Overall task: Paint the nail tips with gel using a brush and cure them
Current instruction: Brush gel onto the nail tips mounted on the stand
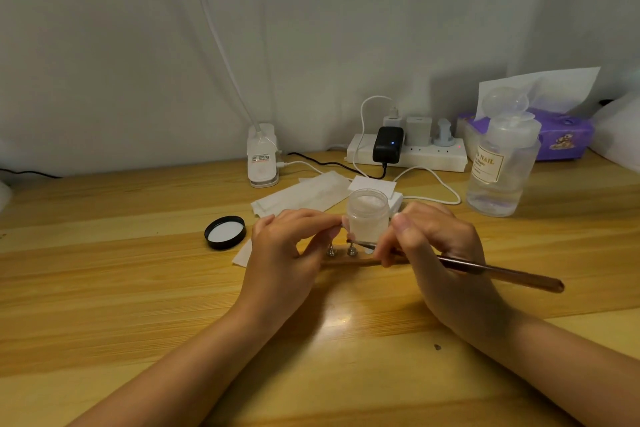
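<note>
Now we are gripping the brush (pixel 485 270) in our right hand (pixel 440 246), bristles reaching a nail tip (pixel 347 236). Our left hand (pixel 287 246) is pinching the wooden holder (pixel 349 262) beside the open jar (pixel 367 217).

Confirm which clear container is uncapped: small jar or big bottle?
The small frosted jar between the hands; its black lid lies on the wooden table. The tall labelled bottle stays capped.

Clear pump bottle (pixel 498 170), cream label: "NAIL" legible, letters before it cut off, smaller lines blurred; white clip lamp base (pixel 262 158), barcode sticker, unreadable
</note>
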